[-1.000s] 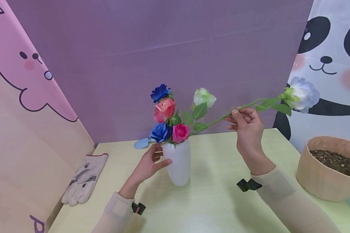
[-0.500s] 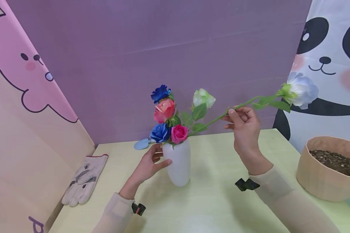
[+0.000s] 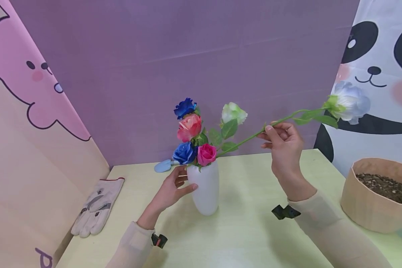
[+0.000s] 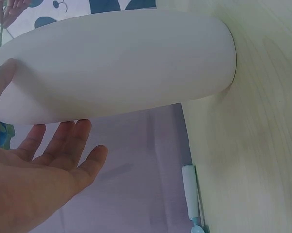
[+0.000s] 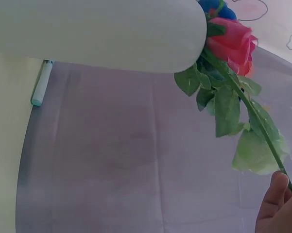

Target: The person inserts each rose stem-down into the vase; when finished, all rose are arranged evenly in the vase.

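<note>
A white vase stands upright on the table, holding dark blue, coral, blue, pink and pale green artificial roses. My left hand grips it near the top, thumb in front and fingertips along the far side; the left wrist view shows this hold on the vase. My right hand pinches the green stem of a pale blue-white flower between thumb and fingers. That stem slants down left to the vase mouth, where the pink rose sits beside it; its lower end is hidden.
A fabric pot of soil stands at the right. At the left edge lies a pair of work gloves. Behind the vase is a light blue trowel, near the purple backdrop.
The right hand with the pale blue-white flower shifted slightly left, then back right. The left hand and the vase stay in place.
</note>
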Action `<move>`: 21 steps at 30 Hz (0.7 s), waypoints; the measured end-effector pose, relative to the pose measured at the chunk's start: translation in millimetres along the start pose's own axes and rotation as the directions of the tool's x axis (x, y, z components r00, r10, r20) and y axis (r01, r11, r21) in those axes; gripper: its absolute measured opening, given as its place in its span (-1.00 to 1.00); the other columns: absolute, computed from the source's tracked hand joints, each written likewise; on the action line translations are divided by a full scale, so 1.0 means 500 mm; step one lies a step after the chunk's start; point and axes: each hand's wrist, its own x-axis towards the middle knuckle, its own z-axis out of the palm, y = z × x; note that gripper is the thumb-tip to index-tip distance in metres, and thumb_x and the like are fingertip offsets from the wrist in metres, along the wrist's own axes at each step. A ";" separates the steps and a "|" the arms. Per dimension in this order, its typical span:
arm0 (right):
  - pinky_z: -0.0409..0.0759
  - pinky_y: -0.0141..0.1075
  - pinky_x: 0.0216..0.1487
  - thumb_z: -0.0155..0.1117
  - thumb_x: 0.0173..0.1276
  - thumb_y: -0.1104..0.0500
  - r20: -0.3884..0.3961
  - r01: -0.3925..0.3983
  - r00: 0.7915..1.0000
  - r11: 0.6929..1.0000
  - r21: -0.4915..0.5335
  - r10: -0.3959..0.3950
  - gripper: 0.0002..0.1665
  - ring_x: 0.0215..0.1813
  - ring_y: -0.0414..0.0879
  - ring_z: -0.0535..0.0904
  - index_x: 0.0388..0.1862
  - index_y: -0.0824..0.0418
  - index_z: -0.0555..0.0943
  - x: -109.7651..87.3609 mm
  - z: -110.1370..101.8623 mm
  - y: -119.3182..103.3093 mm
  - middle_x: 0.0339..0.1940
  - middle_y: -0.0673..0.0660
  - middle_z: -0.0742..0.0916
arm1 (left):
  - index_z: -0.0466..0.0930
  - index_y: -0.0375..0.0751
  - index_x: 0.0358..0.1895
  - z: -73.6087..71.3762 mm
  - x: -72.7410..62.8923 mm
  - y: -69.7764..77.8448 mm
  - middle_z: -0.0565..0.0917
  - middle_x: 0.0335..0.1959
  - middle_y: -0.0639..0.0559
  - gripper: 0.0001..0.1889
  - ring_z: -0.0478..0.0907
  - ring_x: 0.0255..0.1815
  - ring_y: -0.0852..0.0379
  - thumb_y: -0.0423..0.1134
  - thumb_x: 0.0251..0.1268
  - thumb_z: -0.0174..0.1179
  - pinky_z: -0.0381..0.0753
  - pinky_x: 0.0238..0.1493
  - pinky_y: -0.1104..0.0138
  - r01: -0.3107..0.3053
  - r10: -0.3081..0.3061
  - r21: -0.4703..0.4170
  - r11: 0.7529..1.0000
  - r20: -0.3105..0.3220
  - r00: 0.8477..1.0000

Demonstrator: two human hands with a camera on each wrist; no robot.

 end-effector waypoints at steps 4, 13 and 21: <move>0.64 -0.39 -0.54 0.37 0.32 0.33 0.029 -0.040 0.999 0.999 -0.028 0.040 -0.82 -0.42 -0.15 0.77 -0.17 0.24 0.55 -0.009 0.010 0.013 -0.41 0.02 0.72 | 0.25 -0.10 0.44 -0.001 0.000 0.000 0.50 0.31 -0.10 -0.20 0.49 0.33 -0.17 0.03 0.20 0.42 0.43 0.42 -0.10 0.000 0.000 0.005 1.000 0.002 1.000; 0.68 -0.35 -0.47 0.36 0.36 0.26 0.137 -0.071 0.986 0.983 -0.168 0.095 -0.80 -0.36 -0.19 0.77 -0.13 0.27 0.53 -0.037 0.037 0.049 -0.41 -0.04 0.76 | 0.24 -0.07 0.45 -0.001 0.000 0.003 0.49 0.33 -0.08 -0.19 0.49 0.34 -0.13 0.02 0.18 0.43 0.41 0.44 -0.08 0.022 -0.022 0.006 1.000 -0.004 1.000; 0.74 -0.32 -0.38 0.36 0.37 0.22 0.211 -0.106 0.966 0.974 -0.202 0.149 -0.85 -0.33 -0.19 0.78 -0.21 0.18 0.55 -0.046 0.054 0.073 -0.42 -0.04 0.76 | 0.25 -0.06 0.45 -0.001 -0.001 0.003 0.50 0.32 -0.06 -0.20 0.49 0.34 -0.12 0.03 0.18 0.42 0.42 0.44 -0.07 0.019 -0.019 -0.001 1.000 -0.003 1.000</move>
